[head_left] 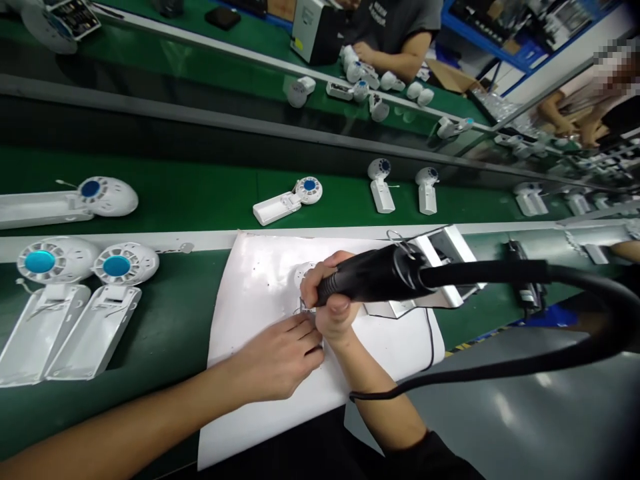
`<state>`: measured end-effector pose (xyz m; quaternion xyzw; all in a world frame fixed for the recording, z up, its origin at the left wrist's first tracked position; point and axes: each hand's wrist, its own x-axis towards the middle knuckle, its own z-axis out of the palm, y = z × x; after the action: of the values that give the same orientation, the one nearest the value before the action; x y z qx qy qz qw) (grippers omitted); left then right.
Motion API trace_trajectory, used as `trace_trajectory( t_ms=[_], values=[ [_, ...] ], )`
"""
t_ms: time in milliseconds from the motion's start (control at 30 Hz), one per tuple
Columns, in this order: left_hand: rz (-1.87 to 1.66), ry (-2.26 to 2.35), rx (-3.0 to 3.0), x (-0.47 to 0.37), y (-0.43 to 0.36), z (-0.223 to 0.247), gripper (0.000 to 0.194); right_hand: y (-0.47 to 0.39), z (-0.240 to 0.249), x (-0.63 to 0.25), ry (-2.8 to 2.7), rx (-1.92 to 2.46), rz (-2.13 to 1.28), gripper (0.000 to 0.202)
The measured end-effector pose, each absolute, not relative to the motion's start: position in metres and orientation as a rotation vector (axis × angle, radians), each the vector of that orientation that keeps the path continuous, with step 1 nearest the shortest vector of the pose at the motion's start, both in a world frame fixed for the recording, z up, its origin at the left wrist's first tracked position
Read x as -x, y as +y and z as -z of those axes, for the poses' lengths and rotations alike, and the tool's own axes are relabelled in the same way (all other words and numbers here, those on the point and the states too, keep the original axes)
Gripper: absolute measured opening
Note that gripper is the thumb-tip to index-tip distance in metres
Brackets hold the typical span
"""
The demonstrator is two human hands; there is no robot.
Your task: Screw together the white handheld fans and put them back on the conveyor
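My right hand (336,323) clamped on black tool (370,275), probably working white part (303,271); left hand (285,360): can't tell grip; next needs steady hold

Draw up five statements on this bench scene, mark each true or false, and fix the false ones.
1. The right hand grips the black tool. True.
2. A bright red hose runs from the tool. False: a black cable does.
3. The left hand is over the white sheet. True.
4. Every unit in view lies on the sheet. False: two white units with blue discs lie on the green surface to its left.
5. The right arm's sleeve is black. True.
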<state>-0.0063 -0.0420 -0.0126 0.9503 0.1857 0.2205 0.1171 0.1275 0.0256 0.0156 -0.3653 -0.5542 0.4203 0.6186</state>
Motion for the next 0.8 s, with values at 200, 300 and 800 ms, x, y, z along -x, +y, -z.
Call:
trace_trajectory(
  t_ms=[200,300,800],
  values=[
    [-0.630,0.576,-2.768,0.006,-0.045,0.013,0.006,0.026,-0.084,-0.189,-1.197,0.760,-0.319,0.053],
    [-0.595,0.582,-2.766,0.006,-0.046,0.013,0.009,0.034,-0.104,-0.226,-1.134,0.847,-0.149,0.046],
    [-0.665,0.550,-2.769,0.007,-0.041,0.010,0.010,0.009,-0.072,-0.162,-1.225,0.581,-0.711,0.051]
  ],
)
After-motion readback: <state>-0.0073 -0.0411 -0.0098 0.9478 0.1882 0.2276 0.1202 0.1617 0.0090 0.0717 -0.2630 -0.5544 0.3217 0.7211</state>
